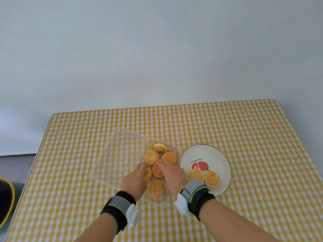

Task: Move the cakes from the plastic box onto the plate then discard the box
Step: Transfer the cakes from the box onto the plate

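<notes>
A clear plastic box (122, 145) lies open on the table with its lid folded back to the left. Several round golden cakes (151, 157) sit in its tray. My left hand (134, 180) closes on a cake (148, 173) at the tray's left side. Beside it, my right hand (173, 177) has its fingers around a cake (157, 171) in the tray's middle. A white plate (215, 154) with a strawberry print stands just right of the box. On its near side lie two cakes (211, 179).
A yellow and white checked cloth (244, 137) covers the table, which stands against a pale wall. The table's left edge runs near a dark round object (6, 201) at the far left. Both wrists wear black and grey bands.
</notes>
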The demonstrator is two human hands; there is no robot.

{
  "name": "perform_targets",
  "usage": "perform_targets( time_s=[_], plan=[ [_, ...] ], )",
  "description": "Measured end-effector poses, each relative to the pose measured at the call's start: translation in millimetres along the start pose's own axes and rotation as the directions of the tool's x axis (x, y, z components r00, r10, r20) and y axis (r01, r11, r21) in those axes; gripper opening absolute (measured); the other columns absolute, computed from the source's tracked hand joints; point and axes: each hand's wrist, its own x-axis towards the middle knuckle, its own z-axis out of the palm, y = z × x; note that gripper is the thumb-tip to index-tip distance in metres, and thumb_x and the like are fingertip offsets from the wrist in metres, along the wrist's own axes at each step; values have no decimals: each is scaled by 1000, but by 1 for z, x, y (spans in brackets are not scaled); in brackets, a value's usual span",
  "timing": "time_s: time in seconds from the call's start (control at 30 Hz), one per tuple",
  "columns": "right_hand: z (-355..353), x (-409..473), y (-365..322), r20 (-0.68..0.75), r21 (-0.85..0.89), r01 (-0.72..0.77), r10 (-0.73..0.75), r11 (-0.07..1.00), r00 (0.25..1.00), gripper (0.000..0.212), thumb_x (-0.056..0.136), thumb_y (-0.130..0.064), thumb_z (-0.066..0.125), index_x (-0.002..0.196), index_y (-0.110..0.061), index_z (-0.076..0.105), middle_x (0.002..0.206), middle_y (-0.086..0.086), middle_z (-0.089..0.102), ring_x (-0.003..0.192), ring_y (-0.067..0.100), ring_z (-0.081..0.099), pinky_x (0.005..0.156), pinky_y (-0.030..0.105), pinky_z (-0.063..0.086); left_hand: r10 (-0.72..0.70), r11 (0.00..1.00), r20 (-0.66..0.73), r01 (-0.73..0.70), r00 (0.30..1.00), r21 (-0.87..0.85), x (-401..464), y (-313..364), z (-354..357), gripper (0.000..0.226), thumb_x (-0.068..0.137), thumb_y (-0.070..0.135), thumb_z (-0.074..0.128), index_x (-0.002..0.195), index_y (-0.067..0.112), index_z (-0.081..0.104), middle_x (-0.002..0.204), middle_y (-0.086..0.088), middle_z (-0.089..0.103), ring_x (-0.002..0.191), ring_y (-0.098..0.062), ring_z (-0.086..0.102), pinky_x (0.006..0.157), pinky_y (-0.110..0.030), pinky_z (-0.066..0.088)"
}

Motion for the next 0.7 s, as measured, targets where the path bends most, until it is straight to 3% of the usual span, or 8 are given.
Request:
perform_targets(
  time_s=[0.13,0.27,0.47,0.6,0.7],
  plan=[
    [5,11,-1,38,-61,13,-11,998,999,33,94,-22,56,124,-23,43,137,-10,47,82,31,67,61,38,51,7,997,11,-8,1000,72,11,-5,4,44,86,14,53,125,30,38,125,12,52,79,-23,66,56,-31,44],
    [3,14,-4,31,-77,-1,4,997,1000,33,92,-21,57,121,-21,43,132,-7,51,82,31,67,61,39,52,14,993,15,-16,1000,121,11,-3,4,36,88,17,50,122,25,39,118,8,54,79,-23,65,55,-32,41],
    [-6,-3,-4,-89,63,19,-13,998,996,33,89,-32,63,118,-27,46,125,-13,52,75,21,65,60,33,51,-4,996,-54,9,999,85,-5,7,-4,42,81,27,59,119,22,41,109,7,51,64,-15,50,51,-25,36],
    [-17,-26,14,-205,153,-26,57,988,977,34,89,-34,65,118,-30,48,124,-19,51,70,9,62,59,28,52,49,998,-85,-46,995,33,-10,26,-6,42,80,36,59,116,23,42,110,8,48,71,-17,61,53,-29,47],
    [-28,-44,40,-249,218,-122,177,968,952,38,88,-37,66,121,-31,48,124,-21,49,84,8,65,66,31,57,110,994,-81,-112,991,-19,-4,54,-2,42,82,40,58,117,24,42,112,11,47,74,-16,62,56,-33,52]
  ],
)
